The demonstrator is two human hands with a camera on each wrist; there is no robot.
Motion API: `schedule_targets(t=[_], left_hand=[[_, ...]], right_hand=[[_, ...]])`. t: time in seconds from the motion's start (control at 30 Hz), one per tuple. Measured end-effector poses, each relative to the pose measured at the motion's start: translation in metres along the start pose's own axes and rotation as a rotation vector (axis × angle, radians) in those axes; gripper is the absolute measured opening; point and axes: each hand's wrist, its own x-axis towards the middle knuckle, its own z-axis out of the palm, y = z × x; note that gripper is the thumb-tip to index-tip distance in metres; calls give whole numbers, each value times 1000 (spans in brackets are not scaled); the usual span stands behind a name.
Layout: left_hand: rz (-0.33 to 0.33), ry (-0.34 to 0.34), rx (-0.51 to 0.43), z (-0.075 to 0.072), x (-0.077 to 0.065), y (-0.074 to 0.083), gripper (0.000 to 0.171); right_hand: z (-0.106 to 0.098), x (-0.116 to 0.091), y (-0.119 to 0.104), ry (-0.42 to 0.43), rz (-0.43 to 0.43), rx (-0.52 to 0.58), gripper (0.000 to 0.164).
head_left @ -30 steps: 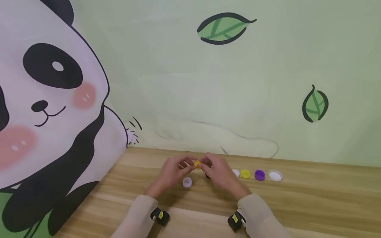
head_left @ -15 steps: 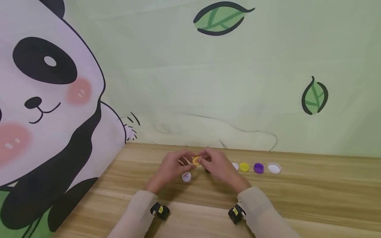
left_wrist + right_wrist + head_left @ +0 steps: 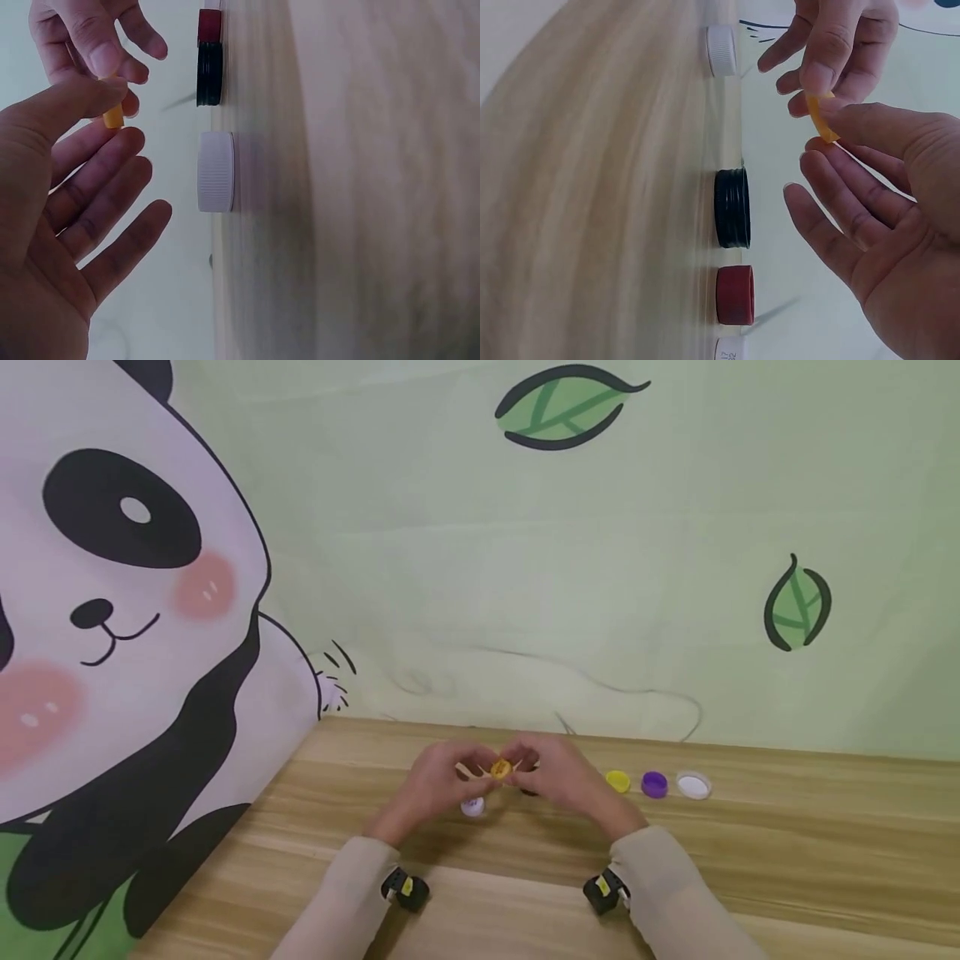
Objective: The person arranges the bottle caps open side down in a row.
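Observation:
Between both hands, raised above the table, is a small orange-yellow bottle cap (image 3: 501,768). My left hand (image 3: 448,774) pinches one side of the cap between thumb and fingers. On its other side, my right hand (image 3: 553,774) pinches it the same way. Seen edge-on in the left wrist view, the cap (image 3: 113,115) is partly covered by fingertips. Below the left hand a white ribbed cap (image 3: 472,807) lies on the table. A black cap (image 3: 733,208) and a red cap (image 3: 736,295) are mostly hidden behind the right hand in the head view.
A row of caps runs along the wooden table (image 3: 810,843) to the right: a yellow cap (image 3: 618,782), a purple cap (image 3: 654,784) and a clear-rimmed white cap (image 3: 693,785). A wall with a painted panda (image 3: 135,593) stands behind the table.
The orange-yellow cap has tilted and turned in the fingers, its printed face showing. My right hand has shifted slightly right, covering a white cap that was in view before.

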Motion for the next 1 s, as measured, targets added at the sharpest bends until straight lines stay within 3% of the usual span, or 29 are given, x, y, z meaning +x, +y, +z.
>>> schedule_targets(t=[0.43, 0.8, 1.0], left_hand=[[6, -67, -75, 3, -2, -4, 17], [-38, -123, -29, 4, -3, -7, 18], [-53, -169, -21, 3, -2, -8, 20]], right_hand=[[7, 3, 6, -14, 11, 7, 14], [12, 0, 7, -33, -14, -30, 14], [16, -2, 6, -41, 30, -61, 13]])
